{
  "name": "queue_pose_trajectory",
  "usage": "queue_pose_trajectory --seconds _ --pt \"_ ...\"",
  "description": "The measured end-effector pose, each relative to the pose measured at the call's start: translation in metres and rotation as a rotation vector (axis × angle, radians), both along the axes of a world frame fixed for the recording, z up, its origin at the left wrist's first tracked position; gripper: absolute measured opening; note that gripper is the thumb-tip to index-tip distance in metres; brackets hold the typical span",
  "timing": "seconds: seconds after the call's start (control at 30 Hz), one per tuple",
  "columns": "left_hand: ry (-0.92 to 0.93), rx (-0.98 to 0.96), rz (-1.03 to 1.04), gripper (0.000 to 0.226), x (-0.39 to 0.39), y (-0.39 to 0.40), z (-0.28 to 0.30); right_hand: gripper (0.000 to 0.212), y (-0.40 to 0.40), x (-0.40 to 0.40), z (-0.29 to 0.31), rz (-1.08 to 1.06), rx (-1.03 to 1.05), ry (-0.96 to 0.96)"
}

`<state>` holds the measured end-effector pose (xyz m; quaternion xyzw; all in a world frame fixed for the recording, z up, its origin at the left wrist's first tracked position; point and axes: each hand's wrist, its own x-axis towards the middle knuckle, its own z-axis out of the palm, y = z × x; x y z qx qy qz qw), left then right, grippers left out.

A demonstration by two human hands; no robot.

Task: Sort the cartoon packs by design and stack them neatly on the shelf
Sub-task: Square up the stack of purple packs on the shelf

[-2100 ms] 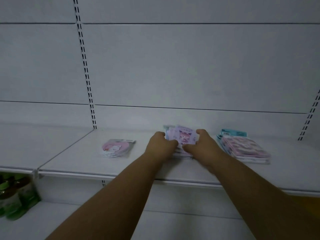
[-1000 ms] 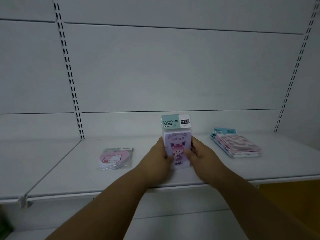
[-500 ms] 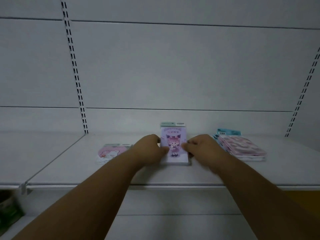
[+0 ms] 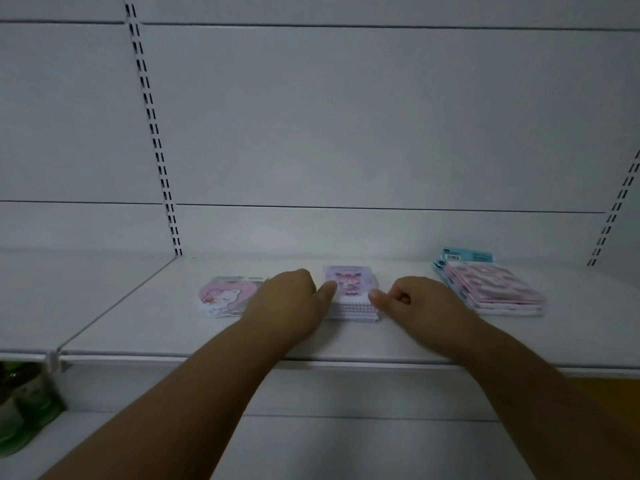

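Note:
A stack of purple cartoon-girl packs [image 4: 351, 294] lies flat in the middle of the white shelf [image 4: 138, 327]. My left hand [image 4: 287, 301] is at its left side, fingers curled, thumb touching the stack's left edge. On the right side is my right hand [image 4: 415, 303], curled into a loose fist, its thumb tip at the stack's right front corner. Neither hand wraps around the stack. A pink heart-shaped bear pack [image 4: 225, 296] lies to the left, partly hidden by my left hand. A stack of pink packs with blue headers [image 4: 491, 289] lies to the right.
The white back panel has slotted uprights [image 4: 156, 150] at left and far right. A shelf joint runs diagonally at the left. Green items [image 4: 24, 403] stand on the lower shelf at bottom left. An orange surface shows at lower right.
The purple stack, held upright between both hands a second ago, now lies flat on the shelf. Both hands have slipped off its faces and sit at its sides with only the thumbs near it.

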<state>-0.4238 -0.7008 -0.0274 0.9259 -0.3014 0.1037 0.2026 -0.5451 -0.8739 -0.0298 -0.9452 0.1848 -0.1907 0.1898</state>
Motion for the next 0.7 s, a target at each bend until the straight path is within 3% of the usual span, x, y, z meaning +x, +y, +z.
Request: queue_pose_trajectory --seconds 0.23,0.7 --pt "-0.121 0.086 -0.037 0.029 -0.008 0.002 -0.013 0.021 0.000 -0.001 -0.005 0.100 -0.068 0.013" --pt "-0.080 0.127 -0.080 0.015 0.000 -0.001 -0.018 0.020 0.012 0.008 -0.014 0.027 -0.096 -0.012"
